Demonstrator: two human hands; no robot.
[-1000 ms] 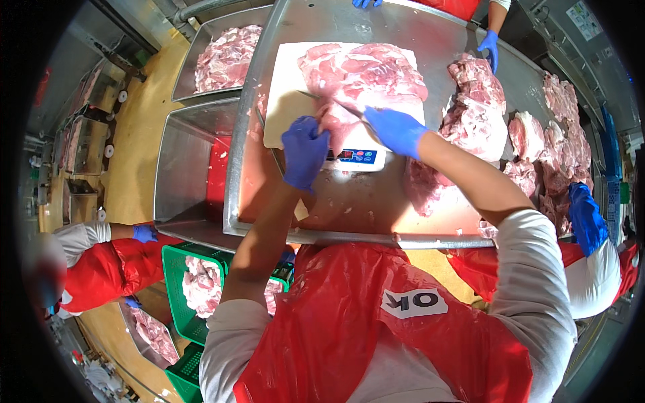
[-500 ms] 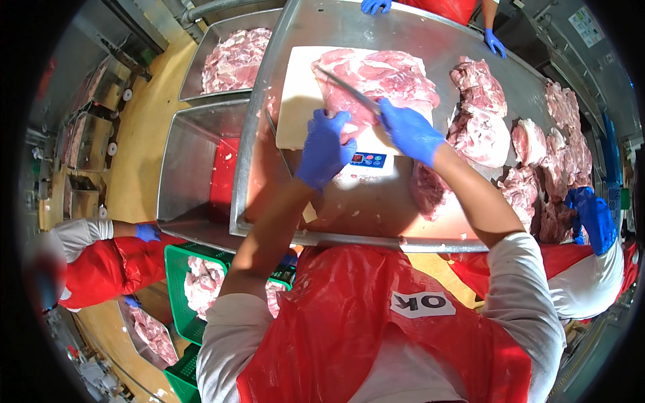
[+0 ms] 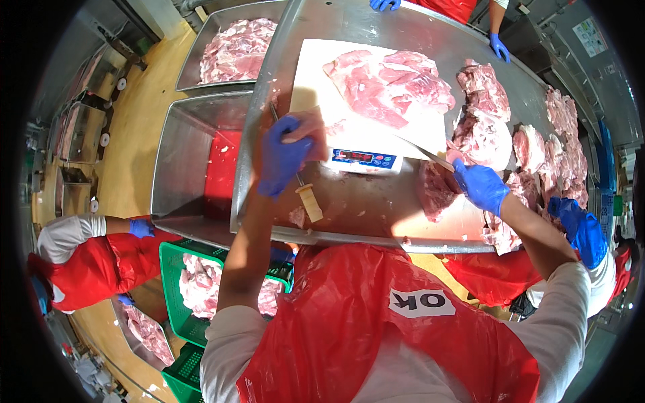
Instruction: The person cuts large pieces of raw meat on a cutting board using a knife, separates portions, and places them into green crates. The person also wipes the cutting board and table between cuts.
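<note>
My left hand (image 3: 285, 156), in a blue glove, grips a pale pink piece of raw meat (image 3: 310, 133) at the left edge of the white cutting board (image 3: 310, 74). In my blue-gloved right hand (image 3: 482, 187) is a knife (image 3: 427, 152), its blade pointing left over the board's near right corner. A large slab of raw meat (image 3: 396, 87) lies on the board, apart from both hands. By the board's near edge sits a digital scale (image 3: 366, 161) with a lit display. Beside my left hand, a rod with a cream handle (image 3: 309, 203) rests on the metal table (image 3: 363, 225).
Several chunks of meat (image 3: 485, 138) lie on the table's right side. To the left stand a metal bin (image 3: 185, 151), a tray of meat (image 3: 236, 52) and green crates (image 3: 173, 269). Co-workers stand at the left (image 3: 107, 269), right (image 3: 500, 275) and far side (image 3: 451, 9).
My left hand has moved left, lifting a meat piece off the board. My right hand with the knife has swung right and nearer, away from the slab. The scale is more exposed.
</note>
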